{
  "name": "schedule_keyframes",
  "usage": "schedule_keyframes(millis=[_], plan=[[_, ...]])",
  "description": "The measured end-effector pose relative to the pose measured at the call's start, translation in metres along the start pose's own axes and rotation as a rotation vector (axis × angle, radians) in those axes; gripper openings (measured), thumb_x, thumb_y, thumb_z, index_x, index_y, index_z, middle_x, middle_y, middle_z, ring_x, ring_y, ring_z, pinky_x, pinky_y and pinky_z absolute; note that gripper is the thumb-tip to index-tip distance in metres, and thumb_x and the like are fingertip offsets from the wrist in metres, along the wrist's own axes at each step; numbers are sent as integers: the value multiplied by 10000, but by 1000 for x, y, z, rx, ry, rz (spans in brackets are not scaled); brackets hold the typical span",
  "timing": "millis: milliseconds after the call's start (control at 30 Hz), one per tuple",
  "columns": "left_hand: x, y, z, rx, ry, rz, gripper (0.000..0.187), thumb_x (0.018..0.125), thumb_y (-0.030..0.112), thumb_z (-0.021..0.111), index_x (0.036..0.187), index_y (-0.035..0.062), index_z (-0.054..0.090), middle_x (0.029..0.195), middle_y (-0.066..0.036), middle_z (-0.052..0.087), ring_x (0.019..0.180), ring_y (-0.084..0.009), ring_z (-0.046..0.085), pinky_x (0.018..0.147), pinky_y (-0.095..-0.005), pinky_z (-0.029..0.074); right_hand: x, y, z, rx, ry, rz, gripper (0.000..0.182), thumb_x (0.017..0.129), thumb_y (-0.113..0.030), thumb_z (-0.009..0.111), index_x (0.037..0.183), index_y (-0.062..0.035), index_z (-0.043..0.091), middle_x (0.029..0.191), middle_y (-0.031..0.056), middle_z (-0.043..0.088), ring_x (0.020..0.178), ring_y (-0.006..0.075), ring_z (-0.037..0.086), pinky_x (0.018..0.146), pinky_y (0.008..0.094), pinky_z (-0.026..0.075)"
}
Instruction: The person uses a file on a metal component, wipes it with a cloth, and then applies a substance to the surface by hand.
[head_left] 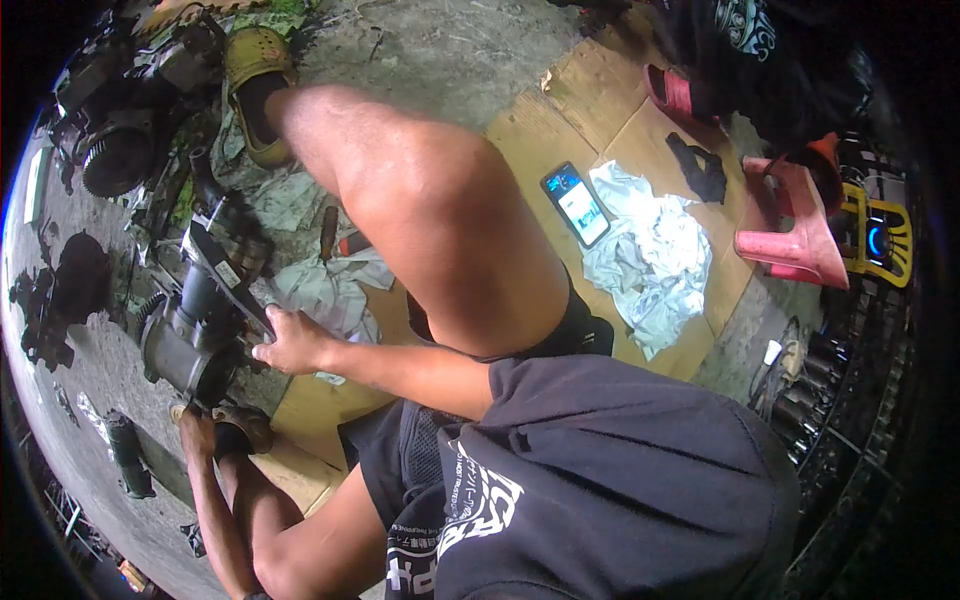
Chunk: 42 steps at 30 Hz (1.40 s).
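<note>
A grey metal engine part with a round housing and a long black flat piece stands on the floor at the left, between my feet. My right hand is closed at the near end of that black piece, thumb and fingers bent against the part. Beneath the housing, my left hand reaches up beside my foot, its fingers closed at the part's lower edge. What exactly those fingertips grip is partly hidden.
Cardboard covers the floor under me. A phone lies beside a white rag. Farther right are a pink stool, a yellow work light and several sockets. Greasy engine parts lie upper left.
</note>
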<state>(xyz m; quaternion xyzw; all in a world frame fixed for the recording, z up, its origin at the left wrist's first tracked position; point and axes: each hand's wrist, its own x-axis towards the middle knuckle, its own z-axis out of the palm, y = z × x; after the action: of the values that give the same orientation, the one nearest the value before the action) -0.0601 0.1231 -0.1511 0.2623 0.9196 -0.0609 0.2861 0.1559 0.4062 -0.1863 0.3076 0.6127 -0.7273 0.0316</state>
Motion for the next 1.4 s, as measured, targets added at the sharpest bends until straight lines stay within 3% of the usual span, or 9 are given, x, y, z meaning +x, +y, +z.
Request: schedule_keyframes(millis=[133, 267, 400, 533, 600, 667, 1100, 1267, 1400], plan=[[-3, 9, -6, -48, -13, 8, 318, 934, 244, 608, 1126, 12, 709, 994, -301, 696, 972, -453, 668, 817, -500, 509, 2, 3, -4, 9, -25, -3, 641, 839, -325, 717, 1264, 123, 544, 1132, 347, 656, 1108, 451, 649, 967, 458, 502], [-12, 18, -13, 154, -66, -199, 563, 881, 291, 642, 1310, -62, 551, 1226, -346, 612, 1177, -485, 580, 966, -532, 485, 8, 5, -26, -11, -68, -1, 534, 918, -427, 697, 1149, 48, 620, 1046, 225, 701, 972, 317, 680, 875, 442, 521], [-35, 60, -40, 80, 392, -103, 657, 852, 166, 654, 1458, 56, 424, 1395, -253, 528, 1315, -436, 490, 1090, -498, 411, 9, 11, -77, -168, -61, -201, 404, 954, -324, 632, 1144, 32, 612, 1009, 221, 690, 895, 306, 677, 822, 436, 525], [-41, 90, -76, -81, 570, 384, 590, 760, 80, 681, 1335, 80, 551, 1350, -193, 557, 1292, -394, 504, 1106, -478, 408, -15, -33, -132, -259, 41, -174, 329, 946, -257, 688, 1136, 8, 645, 959, 94, 705, 822, 179, 644, 802, 343, 532], [-41, 103, -79, -113, 574, 524, 518, 725, 70, 689, 1236, 60, 611, 1312, -173, 572, 1262, -378, 521, 1076, -464, 437, -29, -54, -152, -22, 57, -182, 281, 965, -169, 683, 1180, -43, 554, 889, 20, 668, 709, 61, 583, 621, 231, 487], [-34, 106, -68, -178, 520, 570, 478, 726, 61, 690, 1198, 52, 621, 1256, -167, 587, 1230, -374, 534, 1055, -466, 444, -47, -80, -170, -250, 112, -250, 311, 969, -170, 682, 1199, -39, 521, 853, 20, 653, 628, 36, 520, 533, 212, 424], [-18, 102, -54, -282, 514, 835, 170, 720, 108, 735, 873, 94, 661, 754, -53, 574, 801, -266, 590, 793, -407, 452, -45, -78, -118, 23, -109, 20, 170, 1071, -237, 535, 1138, -81, 547, 694, -38, 475, 534, 38, 404, 463, 217, 343], [-15, 103, -52, -377, 493, 690, 178, 730, 138, 740, 884, 88, 668, 801, -72, 625, 826, -288, 607, 798, -397, 452, -26, -78, -112, 83, -197, 2, 173, 1077, -216, 515, 1152, -65, 549, 778, 12, 560, 586, 84, 478, 527, 243, 419], [-11, 91, -59, -551, 338, 654, 217, 780, 124, 717, 979, 44, 686, 865, -122, 654, 865, -322, 620, 831, -421, 477, -26, -94, -141, -357, -214, 289, 225, 1048, -238, 577, 1137, -35, 615, 840, 23, 616, 673, 87, 541, 604, 255, 457]])
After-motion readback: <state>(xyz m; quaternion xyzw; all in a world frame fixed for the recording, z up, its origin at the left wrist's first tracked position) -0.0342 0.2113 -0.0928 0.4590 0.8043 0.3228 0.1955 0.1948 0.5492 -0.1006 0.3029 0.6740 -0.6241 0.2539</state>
